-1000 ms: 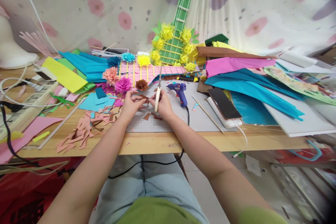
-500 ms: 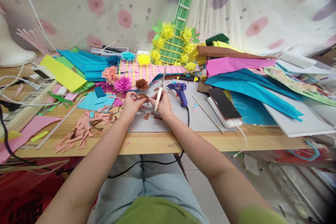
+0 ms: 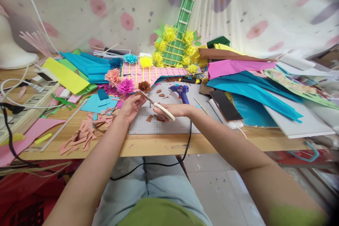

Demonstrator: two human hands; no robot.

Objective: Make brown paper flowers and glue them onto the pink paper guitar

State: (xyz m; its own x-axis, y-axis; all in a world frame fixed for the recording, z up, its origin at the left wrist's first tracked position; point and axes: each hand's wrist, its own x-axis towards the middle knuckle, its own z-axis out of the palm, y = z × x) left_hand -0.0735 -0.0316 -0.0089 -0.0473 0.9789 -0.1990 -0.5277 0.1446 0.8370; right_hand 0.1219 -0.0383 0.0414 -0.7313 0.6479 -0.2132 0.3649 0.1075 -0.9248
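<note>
My right hand (image 3: pixel 169 111) is closed round the white handles of a pair of scissors (image 3: pixel 166 111), whose blades point up and left. The blade tips reach a small piece of brown paper (image 3: pixel 139 94) pinched in the fingers of my left hand (image 3: pixel 131 107). Just beyond stands a brown paper flower (image 3: pixel 144 86) at the edge of a pink paper guitar (image 3: pixel 135 74). Small brown cut pieces (image 3: pixel 160 95) lie on the grey cutting mat (image 3: pixel 143 125). A blue glue gun (image 3: pixel 181 92) rests on the mat, right of the scissors.
Pink-orange paper scraps (image 3: pixel 82 134) are heaped on the left of the table. A phone (image 3: pixel 226 105) lies on a white device at the right, beside folded coloured papers (image 3: pixel 254 91). A green paper guitar (image 3: pixel 182 14) with yellow flowers leans behind. The glue gun's black cord (image 3: pixel 189 141) hangs over the front edge.
My right hand has turned, swinging the scissors from pointing upward to pointing left at the brown paper. My left hand has shifted slightly left, still holding the paper.
</note>
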